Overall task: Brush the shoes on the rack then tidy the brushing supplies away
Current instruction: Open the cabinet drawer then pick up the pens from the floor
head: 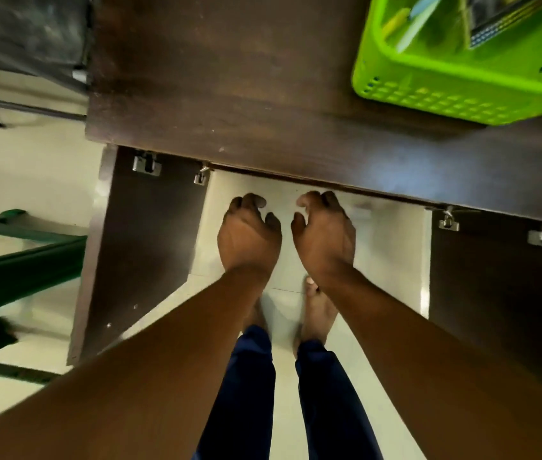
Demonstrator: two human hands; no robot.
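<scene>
Standing barefoot on the pale tiled floor (pixel 392 257) before a dark wooden cabinet (pixel 246 94), looking straight down past its front edge. Both cabinet doors swung wide: left door (pixel 143 247) and right door (pixel 502 293), hinges showing along the top of each. Left hand (pixel 248 234) and right hand (pixel 324 232) hanging side by side just below the front edge of the cabinet top, near each other but apart, fingers loosely curled, holding nothing. Dark smudges on the fingertips, possibly polish, though blur makes that uncertain.

No shoes, rack or brush in view; cannot tell where they sit, most likely inside the cabinet, hidden under its top. Green plastic basket (pixel 462 91) resting at the far right corner of the surface, some items inside, too blurred to name; perhaps the home for the brushing supplies, only a guess.

Judging the step: either reaching in for shoes or about to shut up after tidying; cannot say which. Doing it well means bending lower to see the shelves before reaching, keeping soiled fingers off the door faces, taking each door by its free edge, and closing both gently so the hinges seat. Green frame (pixel 14 257) at the left stays out of the way.
</scene>
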